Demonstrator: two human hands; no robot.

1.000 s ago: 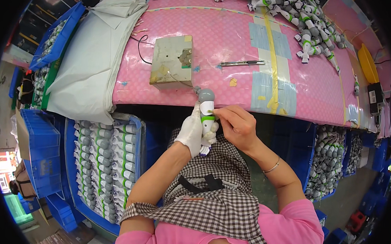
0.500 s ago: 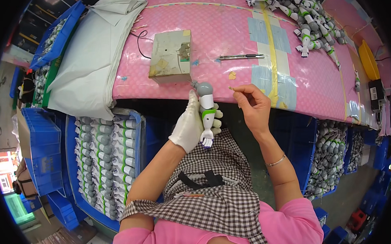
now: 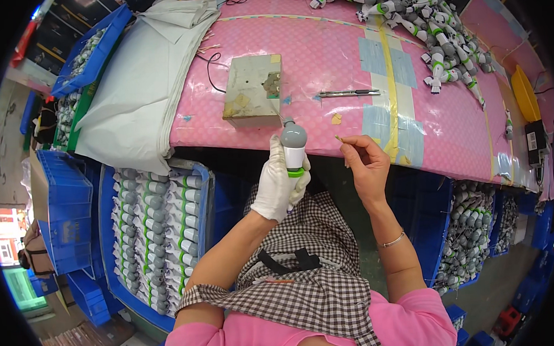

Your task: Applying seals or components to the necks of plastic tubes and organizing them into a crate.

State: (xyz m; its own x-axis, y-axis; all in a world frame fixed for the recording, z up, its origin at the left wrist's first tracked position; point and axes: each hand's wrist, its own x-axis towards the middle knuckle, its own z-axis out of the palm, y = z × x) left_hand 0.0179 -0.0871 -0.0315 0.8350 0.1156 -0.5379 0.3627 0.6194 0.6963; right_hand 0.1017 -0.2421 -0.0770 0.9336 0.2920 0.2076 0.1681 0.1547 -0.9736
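Note:
My left hand (image 3: 270, 190), in a white glove, is wrapped round a toy figure's arm (image 3: 294, 137) in white, grey and green. Its round grey shoulder end points up toward the table, and the toy hand at its lower end is mostly hidden by my fingers. To the right, my bare right hand (image 3: 371, 169) pinches a tiny thin yellowish piece (image 3: 338, 138) between thumb and forefinger, too small to name. Just beyond the toy arm, a grey metal box (image 3: 249, 91) with a small opening stands on the pink-covered table (image 3: 321, 47).
Black pens (image 3: 351, 93) lie behind my right hand. Many toy arms (image 3: 434, 30) are heaped at the far right. Blue crates of similar parts flank me, one at left (image 3: 204, 195) and one at right (image 3: 425, 228). White sheeting (image 3: 131, 86) covers the table's left end.
The toy arm has turned and slipped deeper into my left hand, so its lower end is now mostly covered. My right hand still pinches the tiny piece. The whole view has shifted slightly.

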